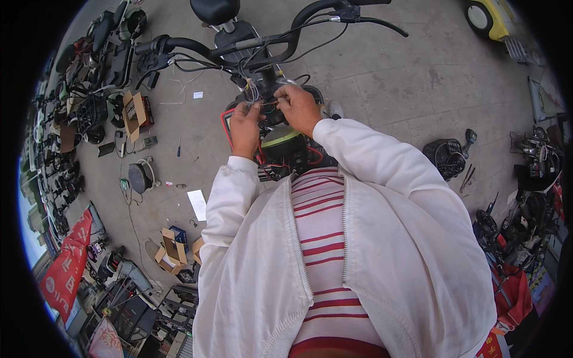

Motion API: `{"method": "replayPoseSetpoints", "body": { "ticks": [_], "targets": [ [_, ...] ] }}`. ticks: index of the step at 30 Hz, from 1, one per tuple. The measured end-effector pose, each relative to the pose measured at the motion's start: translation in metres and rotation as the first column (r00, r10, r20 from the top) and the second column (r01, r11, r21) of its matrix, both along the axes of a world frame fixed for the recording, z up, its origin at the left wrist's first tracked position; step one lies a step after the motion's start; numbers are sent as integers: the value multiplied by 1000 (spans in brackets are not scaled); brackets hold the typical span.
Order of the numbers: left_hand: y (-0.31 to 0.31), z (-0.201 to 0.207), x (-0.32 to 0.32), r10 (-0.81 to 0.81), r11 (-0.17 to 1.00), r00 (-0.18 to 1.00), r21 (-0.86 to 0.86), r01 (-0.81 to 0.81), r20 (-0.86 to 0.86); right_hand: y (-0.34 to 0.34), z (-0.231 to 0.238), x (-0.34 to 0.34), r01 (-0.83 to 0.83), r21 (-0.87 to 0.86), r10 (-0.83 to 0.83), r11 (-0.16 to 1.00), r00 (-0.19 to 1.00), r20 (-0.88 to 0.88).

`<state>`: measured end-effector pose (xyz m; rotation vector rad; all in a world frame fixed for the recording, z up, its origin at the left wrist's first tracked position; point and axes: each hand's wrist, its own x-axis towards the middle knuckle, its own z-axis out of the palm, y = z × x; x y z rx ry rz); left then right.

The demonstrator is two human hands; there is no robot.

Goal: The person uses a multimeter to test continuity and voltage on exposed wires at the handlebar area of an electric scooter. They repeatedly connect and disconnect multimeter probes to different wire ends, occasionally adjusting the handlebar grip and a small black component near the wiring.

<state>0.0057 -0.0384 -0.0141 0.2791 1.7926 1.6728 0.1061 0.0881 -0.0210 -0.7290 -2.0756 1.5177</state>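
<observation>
A bundle of thin coloured wires hangs at the front of an electric bike, below its black handlebar. My left hand pinches wires at the lower end of this bundle. Just to the right, my right hand is closed, thumb against fingers, on a thin wire; the wire tips are too small to make out. A red-edged meter stands partly hidden behind my left hand. Below both hands sits a rounded headlight housing with a yellow-green band, and red leads run beside it.
Cables and a brake lever stick out above my hands. Open cardboard boxes, a screwdriver and a round dark part lie left on the concrete. At right are a black basket and a cordless drill. Parked bikes line the left.
</observation>
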Motion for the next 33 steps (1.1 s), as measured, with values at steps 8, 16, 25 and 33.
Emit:
{"method": "replayPoseSetpoints", "body": {
  "ticks": [8,16,25,33],
  "targets": [
    [5,11,5,25,999,992,44,-30,120,6,22,3,-96,-280,118,955,991,61],
    [7,14,5,-17,1000,998,-15,18,53,0,19,-4,-218,309,236,926,972,-20],
    [11,22,13,15,980,977,189,-56,215,4,28,-14,-285,448,267,848,958,104],
    [10,15,12,67,963,976,242,-118,209,2,31,-21,-170,183,164,968,985,50]
  ]
}}
